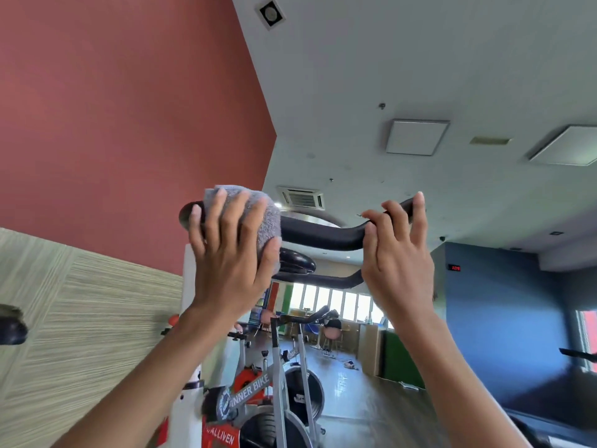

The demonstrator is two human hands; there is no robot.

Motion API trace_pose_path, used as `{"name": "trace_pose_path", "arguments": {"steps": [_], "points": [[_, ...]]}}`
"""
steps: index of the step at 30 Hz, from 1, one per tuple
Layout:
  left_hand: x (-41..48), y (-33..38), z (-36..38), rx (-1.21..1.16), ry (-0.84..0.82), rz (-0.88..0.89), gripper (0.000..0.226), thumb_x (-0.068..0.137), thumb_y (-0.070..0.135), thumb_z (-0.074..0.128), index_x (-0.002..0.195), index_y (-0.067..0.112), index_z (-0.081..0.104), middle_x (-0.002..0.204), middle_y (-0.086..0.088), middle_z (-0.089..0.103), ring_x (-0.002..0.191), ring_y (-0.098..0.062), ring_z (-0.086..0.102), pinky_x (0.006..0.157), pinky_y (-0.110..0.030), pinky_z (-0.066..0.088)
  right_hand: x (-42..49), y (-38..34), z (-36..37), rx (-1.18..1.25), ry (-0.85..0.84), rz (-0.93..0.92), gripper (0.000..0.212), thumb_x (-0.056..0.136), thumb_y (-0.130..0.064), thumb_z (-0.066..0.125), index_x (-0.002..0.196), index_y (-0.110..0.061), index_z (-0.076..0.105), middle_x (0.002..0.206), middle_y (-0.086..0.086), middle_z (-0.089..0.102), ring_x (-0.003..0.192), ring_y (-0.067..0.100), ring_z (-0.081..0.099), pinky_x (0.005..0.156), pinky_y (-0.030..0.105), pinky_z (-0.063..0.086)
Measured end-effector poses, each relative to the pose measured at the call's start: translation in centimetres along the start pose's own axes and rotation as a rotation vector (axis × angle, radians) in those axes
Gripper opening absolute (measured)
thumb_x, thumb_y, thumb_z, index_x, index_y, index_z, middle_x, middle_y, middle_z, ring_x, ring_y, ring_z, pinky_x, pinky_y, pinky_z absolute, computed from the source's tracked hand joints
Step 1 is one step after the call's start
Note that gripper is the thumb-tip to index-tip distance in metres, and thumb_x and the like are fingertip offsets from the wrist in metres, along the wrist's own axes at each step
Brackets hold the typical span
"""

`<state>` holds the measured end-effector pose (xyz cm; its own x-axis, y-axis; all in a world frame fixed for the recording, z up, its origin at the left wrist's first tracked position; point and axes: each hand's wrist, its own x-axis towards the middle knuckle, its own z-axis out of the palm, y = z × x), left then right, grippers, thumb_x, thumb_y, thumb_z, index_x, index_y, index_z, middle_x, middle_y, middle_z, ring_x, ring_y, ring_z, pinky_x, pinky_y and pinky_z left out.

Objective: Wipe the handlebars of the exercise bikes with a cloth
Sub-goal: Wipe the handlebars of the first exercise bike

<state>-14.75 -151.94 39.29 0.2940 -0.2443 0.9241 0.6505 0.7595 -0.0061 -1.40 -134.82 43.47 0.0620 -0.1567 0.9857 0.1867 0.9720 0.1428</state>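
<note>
the bare middle stretch of the handlebar point(323, 236) lies open between the left hand point(226, 253), which holds the cloth point(268, 221) round the bar's left end, and the right hand point(397, 263), curled over the right bend. above the bar is open air. beneath it room is tight: a glossy black pad point(297, 261) and a lower bar point(323, 281) sit just under, leaving a narrow gap. the white post point(189, 270) stands close below the left hand. another bike point(281, 367) stands well beyond.
</note>
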Motion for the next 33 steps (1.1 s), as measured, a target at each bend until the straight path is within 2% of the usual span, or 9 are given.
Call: {"name": "trace_pose_path", "arguments": {"steps": [3,9,13,16,20,23,26,29,33], "points": [[-0.1,3.3,-0.3,-0.056,-0.042,0.007,0.053,0.1,0.039,0.027,0.141,0.008,0.037,0.146,-0.018,0.041,0.141,-0.038,0.024,0.119,-0.051,0.005,-0.4,-0.8,1.3,-0.039,0.115,0.05,0.048,0.102,-0.035,0.017,0.114,-0.014,0.058,0.135,0.008,0.05,0.148,0.034,0.014,0.106,0.043,0.033],[0.1,4.6,-0.4,-0.128,-0.132,0.166,0.052,0.1,0.036,0.025,0.144,0.011,0.038,0.146,-0.012,0.044,0.14,-0.033,0.03,0.12,-0.048,0.013,-0.9,0.7,1.3,-0.122,0.155,-0.048,0.049,0.102,-0.043,0.018,0.12,-0.018,0.057,0.137,0.005,0.051,0.148,0.032,0.017,0.117,0.047,0.021],[0.4,0.3,-1.7,-0.118,-0.073,0.055,0.048,0.097,0.026,0.033,0.137,0.003,0.046,0.141,-0.018,0.047,0.138,-0.036,0.031,0.114,-0.057,0.022,-0.7,0.4,2.0,0.001,0.182,-0.021,0.046,0.1,-0.038,0.025,0.121,-0.013,0.057,0.138,0.009,0.049,0.149,0.032,0.012,0.115,0.05,0.026],[0.8,1.6,-1.9,-0.157,-0.054,-0.083,0.044,0.093,0.021,0.037,0.13,0.0,0.05,0.138,-0.02,0.047,0.139,-0.039,0.03,0.116,-0.058,0.017,-0.4,-0.7,3.0,0.093,0.27,0.047,0.042,0.098,-0.033,0.03,0.115,-0.009,0.06,0.136,0.011,0.051,0.148,0.033,0.014,0.115,0.051,0.027],[0.9,4.4,-0.8,-0.119,-0.081,0.023,0.043,0.101,0.032,0.031,0.128,0.008,0.053,0.133,-0.015,0.053,0.136,-0.038,0.035,0.118,-0.056,0.013,-0.5,-1.1,2.9,0.12,0.3,0.054,0.039,0.097,-0.034,0.036,0.111,-0.009,0.062,0.133,0.011,0.054,0.147,0.033,0.018,0.115,0.047,0.028],[0.7,0.6,0.3,-0.058,-0.026,0.153,0.044,0.102,0.043,0.027,0.133,0.017,0.044,0.14,-0.01,0.044,0.136,-0.034,0.032,0.119,-0.054,0.01,-0.7,-0.3,1.6,0.023,0.233,0.006,0.042,0.098,-0.042,0.036,0.111,-0.014,0.064,0.132,0.008,0.056,0.145,0.031,0.023,0.113,0.048,0.028],[0.6,-4.4,0.3,-0.051,0.023,0.059,0.046,0.103,0.045,0.021,0.135,0.017,0.038,0.141,-0.01,0.037,0.137,-0.035,0.032,0.119,-0.053,0.006,-0.7,-0.9,0.9,-0.015,0.191,0.044,0.044,0.097,-0.041,0.033,0.112,-0.013,0.063,0.134,0.01,0.055,0.145,0.031,0.021,0.116,0.05,0.022],[0.8,-4.5,0.2,-0.126,0.03,0.035,0.049,0.102,0.044,0.02,0.134,0.01,0.038,0.14,-0.012,0.039,0.136,-0.037,0.03,0.119,-0.054,0.008,-1.0,-3.3,1.7,-0.096,0.185,0.007,0.039,0.098,-0.031,0.028,0.101,-0.01,0.062,0.117,0.01,0.061,0.138,0.032,0.033,0.119,0.047,0.01],[1.1,-2.6,0.7,-0.219,0.067,0.23,0.042,0.101,0.042,0.031,0.13,0.015,0.045,0.135,-0.008,0.042,0.131,-0.033,0.035,0.118,-0.051,0.018,-1.6,-6.0,2.5,-0.117,0.196,0.008,0.038,0.097,-0.03,0.028,0.094,-0.009,0.06,0.098,0.006,0.061,0.116,0.027,0.048,0.119,0.046,0.014]]}}
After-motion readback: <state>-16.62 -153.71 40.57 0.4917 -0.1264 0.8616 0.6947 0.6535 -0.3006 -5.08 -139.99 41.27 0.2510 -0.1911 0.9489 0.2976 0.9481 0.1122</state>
